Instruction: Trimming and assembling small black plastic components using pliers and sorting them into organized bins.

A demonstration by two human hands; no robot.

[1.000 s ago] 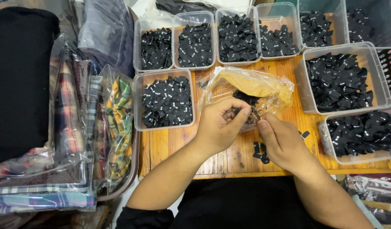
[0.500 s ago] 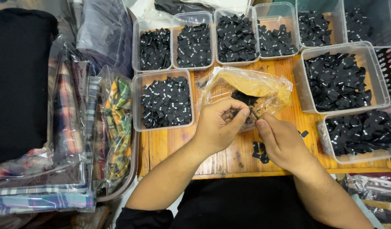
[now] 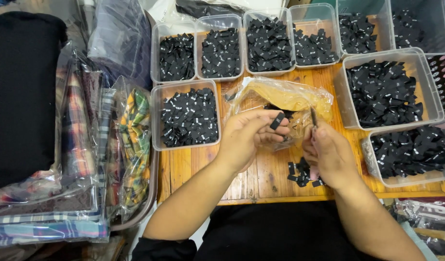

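Left hand [image 3: 246, 137] has a small black label [image 3: 277, 121] pinched in its fingertips, just in front of the crinkly clear bag [image 3: 280, 99] sitting mid-surface. Right hand [image 3: 326, 154] is right beside the bag too — grip closed around a thin dark tool [image 3: 313, 116], can't tell what kind. A little heap of loose labels [image 3: 302, 174] lies nearer the person than the bag, on the wooden surface [image 3: 275, 179] — clear tubs [image 3: 186, 116] of labels ring it.

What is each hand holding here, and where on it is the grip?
The left hand pinches a small black label by its lower end between fingertips. The right hand grips a thin dark tool by its lower part; what kind of tool cannot be told.
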